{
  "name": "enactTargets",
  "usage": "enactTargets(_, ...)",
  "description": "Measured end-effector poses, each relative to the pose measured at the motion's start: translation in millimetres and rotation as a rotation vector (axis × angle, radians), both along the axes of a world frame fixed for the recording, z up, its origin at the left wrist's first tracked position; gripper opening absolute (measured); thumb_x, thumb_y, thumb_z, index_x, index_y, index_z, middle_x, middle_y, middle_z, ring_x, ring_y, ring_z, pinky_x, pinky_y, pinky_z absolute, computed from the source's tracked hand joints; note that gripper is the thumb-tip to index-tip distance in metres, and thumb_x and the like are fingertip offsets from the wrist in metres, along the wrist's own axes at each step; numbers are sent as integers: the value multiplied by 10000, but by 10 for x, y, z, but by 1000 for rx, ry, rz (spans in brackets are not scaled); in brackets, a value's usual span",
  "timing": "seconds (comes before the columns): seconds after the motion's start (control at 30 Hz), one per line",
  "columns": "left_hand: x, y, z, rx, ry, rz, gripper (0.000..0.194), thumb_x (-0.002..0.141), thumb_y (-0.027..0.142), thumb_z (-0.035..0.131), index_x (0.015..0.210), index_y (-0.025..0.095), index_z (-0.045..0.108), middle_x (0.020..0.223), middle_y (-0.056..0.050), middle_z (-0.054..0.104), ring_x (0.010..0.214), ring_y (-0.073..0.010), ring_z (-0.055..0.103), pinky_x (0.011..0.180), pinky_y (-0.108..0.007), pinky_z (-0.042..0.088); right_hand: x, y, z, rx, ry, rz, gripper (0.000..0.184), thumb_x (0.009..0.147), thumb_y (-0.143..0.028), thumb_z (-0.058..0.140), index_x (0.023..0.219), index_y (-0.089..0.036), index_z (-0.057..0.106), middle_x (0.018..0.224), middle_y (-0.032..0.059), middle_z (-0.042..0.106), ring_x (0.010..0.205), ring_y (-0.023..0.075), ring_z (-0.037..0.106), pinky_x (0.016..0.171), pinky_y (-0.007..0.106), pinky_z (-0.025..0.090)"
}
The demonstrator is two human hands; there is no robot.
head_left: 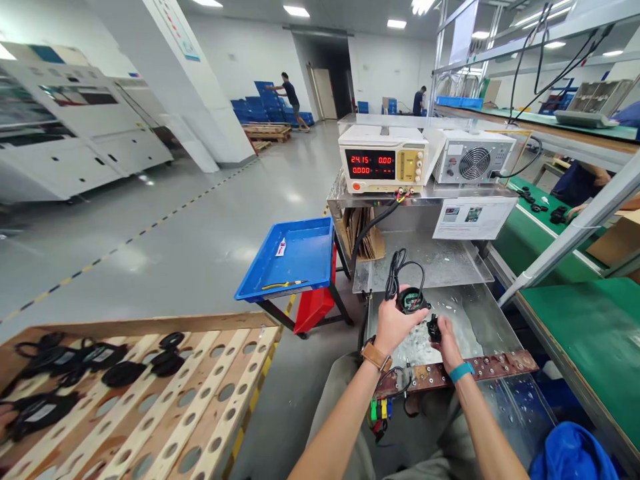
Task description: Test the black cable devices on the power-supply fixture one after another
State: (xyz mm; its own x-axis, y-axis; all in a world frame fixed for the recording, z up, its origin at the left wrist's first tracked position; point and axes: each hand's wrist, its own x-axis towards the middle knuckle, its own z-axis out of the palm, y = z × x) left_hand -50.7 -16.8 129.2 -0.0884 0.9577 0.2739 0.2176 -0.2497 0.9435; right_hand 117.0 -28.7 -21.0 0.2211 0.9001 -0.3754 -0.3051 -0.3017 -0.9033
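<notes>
My left hand is closed round a black round housing with a green circuit board showing inside. A coiled black cable rises from that hand and loops over to the housing. Just to the right, my right hand grips a small black part between thumb and fingers; its exact kind is unclear. Both hands are over a wet-looking metal basin. Along the basin's near edge runs a brown strip with metal studs, close below my right wrist.
A power supply with red digits stands on the shelf ahead. A blue tray holds a small tube and a yellow-handled tool. Black cabled units lie on a wooden rack at left. A green bench borders the right. People work farther off.
</notes>
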Motion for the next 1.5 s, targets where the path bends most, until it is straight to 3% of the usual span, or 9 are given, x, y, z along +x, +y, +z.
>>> enactTargets(0.1, -3, -119, 14, -75, -97, -43, 629, 596, 234, 828, 1169, 157, 578, 1020, -59, 690, 896, -191, 672, 842, -328, 547, 36, 2, -50, 52, -183, -26, 764, 784, -737, 634, 1345, -240, 485, 1232, 77, 573, 760, 195, 607, 640, 284, 495)
enactTargets(0.23, 21, -245, -22, -146, -210, -107, 690, 584, 230, 842, 1194, 150, 528, 1129, -94, 644, 982, -204, 651, 888, -341, 536, 46, 26, -64, 90, -178, -44, 798, 821, -771, 531, 1406, -240, 419, 1361, 101, 493, 894, 234, 623, 691, 304, 511)
enactTargets(0.37, 42, -327, -147, -157, -283, -151, 706, 587, 212, 843, 1206, 160, 505, 1171, -96, 616, 1016, -203, 634, 912, -340, 521, 89, 66, 53, 128, -294, -81, 763, 822, -735, 558, 1374, -214, 483, 1364, 128, 503, 1157, 311, 539, 852, 366, 496)
enactTargets(0.47, 63, -373, -281, -128, -328, -163, 710, 582, 206, 847, 1201, 167, 503, 1140, -74, 617, 1007, -192, 631, 922, -334, 515, 116, 95, 174, 133, -421, -146, 728, 793, -656, 671, 1348, -206, 534, 1302, 140, 553, 1160, 319, 539, 945, 391, 452)
enactTargets(0.63, 151, -416, -477, -66, -344, -108, 673, 590, 240, 852, 1173, 169, 525, 1117, -72, 631, 1027, -210, 631, 948, -352, 508, 12, 107, 377, 128, 103, -146, 621, 848, -630, 649, 1347, -296, 491, 1246, 59, 599, 778, 203, 672, 706, 328, 553)
enactTargets(0.83, 317, -460, -666, -34, -370, -94, 617, 641, 252, 845, 1173, 168, 544, 1161, -99, 622, 1099, -237, 610, 1017, -393, 477, -223, 82, 788, 234, 485, -41, 510, 813, -650, 708, 1036, -201, 612, 994, 47, 675, 857, 250, 674, 748, 360, 582)
enactTargets(0.97, 392, -505, -702, 1, -355, -66, 551, 665, 272, 836, 1138, 175, 571, 1150, -90, 621, 1121, -242, 597, 1044, -417, 460, -265, 64, 938, 205, 584, 51, 472, 826, -624, 714, 1022, -206, 616, 920, 51, 679, 892, 294, 681, 781, 422, 585)
enactTargets(1.3, 447, -669, -743, 98, -217, -12, 550, 713, 230, 805, 1195, 211, 540, 1195, -82, 609, 1152, -236, 585, 1062, -457, 439, -248, 36, 910, 281, 641, 94, 428, 847, -568, 707, 1117, -251, 607, 1185, 45, 632, 1051, 302, 638, 915, 471, 545)
enactTargets(1.5, 452, -694, -693, 70, -139, 21, 493, 708, 233, 795, 1141, 201, 562, 1144, -80, 622, 1118, -246, 597, 1016, -459, 475, -245, 4, 930, 157, 636, 91, 478, 836, -606, 682, 1123, -233, 599, 1062, 79, 673, 1003, 323, 658, 864, 493, 558)
